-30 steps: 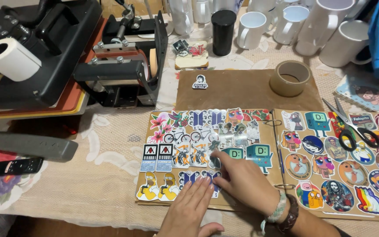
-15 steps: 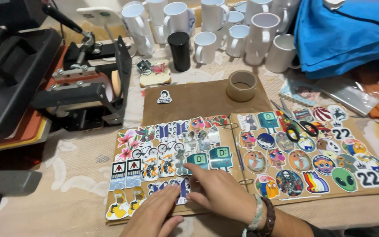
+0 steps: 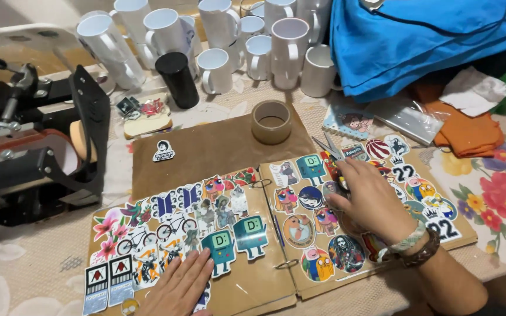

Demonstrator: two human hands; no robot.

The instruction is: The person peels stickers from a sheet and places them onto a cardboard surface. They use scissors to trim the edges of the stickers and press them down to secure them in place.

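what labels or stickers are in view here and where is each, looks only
Sticker album: open brown binder pages of colourful cut-outs, under both hands.
Teal stickers: twin boxy figures by the left hand.
Lone sticker: small, black and white, on brown paper above.
Ball sticker: red, round, beyond the right hand.
Clear packet: flat, right of the tape roll.

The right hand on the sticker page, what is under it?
Under the right hand lie scissors: blades and part of a red handle show. Stickers on the brown page beneath the palm are covered.
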